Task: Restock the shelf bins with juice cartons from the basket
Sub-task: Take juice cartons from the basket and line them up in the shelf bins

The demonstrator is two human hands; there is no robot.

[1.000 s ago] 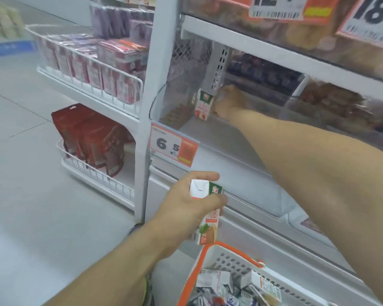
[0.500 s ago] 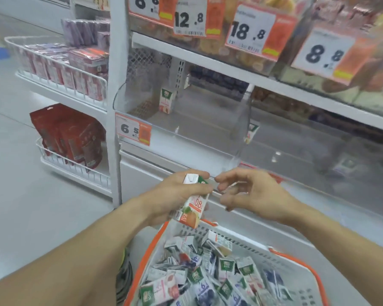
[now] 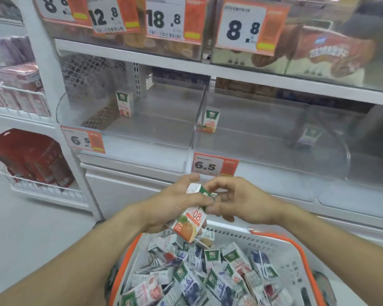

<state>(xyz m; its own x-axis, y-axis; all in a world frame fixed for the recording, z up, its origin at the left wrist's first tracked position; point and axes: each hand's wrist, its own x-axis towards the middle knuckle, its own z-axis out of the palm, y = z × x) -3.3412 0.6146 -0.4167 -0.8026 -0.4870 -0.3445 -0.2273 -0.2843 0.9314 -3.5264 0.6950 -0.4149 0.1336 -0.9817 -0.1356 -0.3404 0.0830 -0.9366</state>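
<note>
Both hands meet just above the basket (image 3: 281, 244), near the shelf front. Left hand (image 3: 177, 208) grips an orange juice carton (image 3: 189, 221), tilted, w/ green top & white cap end; right hand (image 3: 234, 202) pinches its top corner. Risk: mid-handover, a loose pinch could drop it back among the jumbled cartons. The clear shelf bins (image 3: 190, 142) hold one upright carton apiece.

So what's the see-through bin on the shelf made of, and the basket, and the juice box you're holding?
The shelf bin looks like clear, glossy plastic: you see the carton through its wall. The basket seems moulded white plastic with rows of holes and an orange rim. The orange juice carton in the left hand looks like printed, coated paperboard with sharp folded edges.
</note>
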